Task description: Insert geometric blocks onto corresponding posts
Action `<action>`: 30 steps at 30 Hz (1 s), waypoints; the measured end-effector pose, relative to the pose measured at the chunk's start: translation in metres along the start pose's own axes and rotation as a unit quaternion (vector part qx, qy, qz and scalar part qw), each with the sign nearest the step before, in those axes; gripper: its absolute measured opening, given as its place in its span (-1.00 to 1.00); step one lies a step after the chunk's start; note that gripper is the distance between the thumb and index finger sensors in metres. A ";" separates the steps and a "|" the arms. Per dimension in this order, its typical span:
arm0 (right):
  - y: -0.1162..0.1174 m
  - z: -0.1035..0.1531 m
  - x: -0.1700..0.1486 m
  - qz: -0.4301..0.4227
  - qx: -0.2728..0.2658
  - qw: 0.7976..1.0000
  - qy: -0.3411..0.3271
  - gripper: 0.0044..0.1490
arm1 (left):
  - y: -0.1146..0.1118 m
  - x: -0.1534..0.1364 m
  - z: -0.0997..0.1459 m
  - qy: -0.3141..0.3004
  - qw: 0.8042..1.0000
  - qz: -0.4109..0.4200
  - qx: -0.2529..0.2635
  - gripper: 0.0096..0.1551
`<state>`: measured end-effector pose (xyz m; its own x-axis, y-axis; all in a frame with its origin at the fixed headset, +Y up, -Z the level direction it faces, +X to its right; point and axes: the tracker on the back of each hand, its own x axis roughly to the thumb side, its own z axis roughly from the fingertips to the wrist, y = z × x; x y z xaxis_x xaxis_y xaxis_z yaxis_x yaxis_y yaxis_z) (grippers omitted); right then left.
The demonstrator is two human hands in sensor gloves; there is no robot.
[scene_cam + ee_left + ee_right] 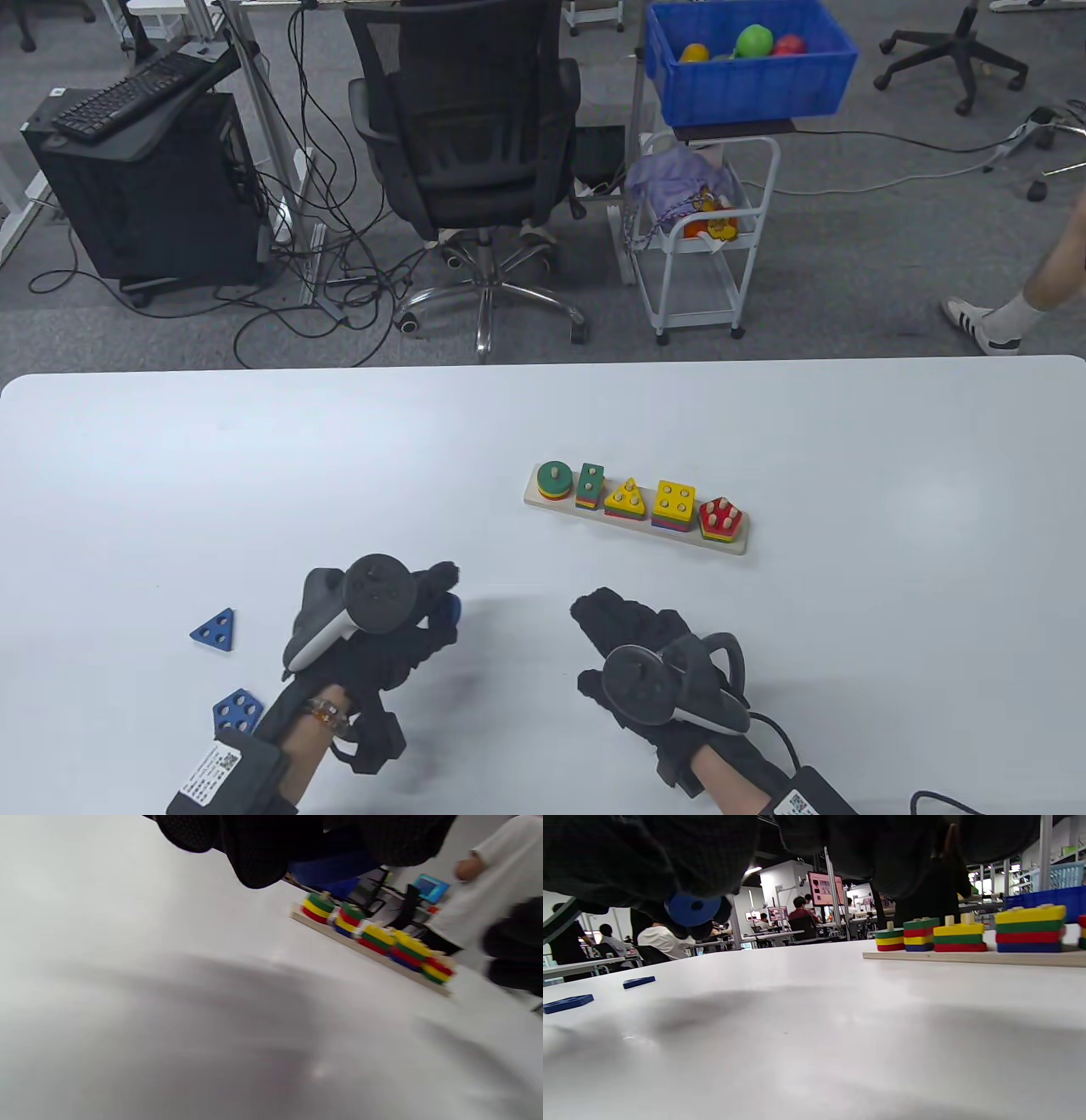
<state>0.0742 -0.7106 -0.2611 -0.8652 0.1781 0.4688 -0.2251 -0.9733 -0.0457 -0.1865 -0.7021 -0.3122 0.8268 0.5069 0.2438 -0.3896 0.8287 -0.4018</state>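
Observation:
A wooden base (543,501) stands at centre right of the table and carries five posts with stacked coloured blocks: round, rectangle, triangle, square, pentagon. My left hand (441,604) is lifted off the table at the front left and grips a blue round block (451,608). The block's centre hole shows in the right wrist view (691,909). It also shows under the fingers in the left wrist view (335,868). My right hand (604,624) lies palm down and empty, in front of the base. A blue triangle block (215,630) and a blue pentagon block (237,710) lie at the front left.
Beyond the table's far edge (543,365) stand an office chair (467,127), a white trolley (704,238) with a blue bin (747,85), and a computer tower (144,187). A person's leg (1018,314) shows at the right.

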 end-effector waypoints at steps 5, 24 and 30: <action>-0.002 0.004 0.011 -0.058 -0.044 0.997 -0.039 0.05 | -0.030 0.029 -0.002 -0.061 0.987 0.138 -0.053 -0.11; -0.014 0.011 0.022 -0.115 -0.185 0.975 -0.037 -0.10 | -0.050 0.032 0.001 -0.095 0.951 0.291 -0.049 -0.07; -0.021 -0.002 -0.001 -0.106 -0.152 0.983 -0.013 -0.14 | -0.014 -0.001 0.022 -0.060 0.995 0.060 0.054 -0.11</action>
<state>0.0790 -0.6902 -0.2624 -0.7731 0.3643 0.5192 -0.5263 -0.8253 -0.2046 -0.1911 -0.7090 -0.2877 0.7195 0.6236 0.3055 -0.5298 0.7774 -0.3390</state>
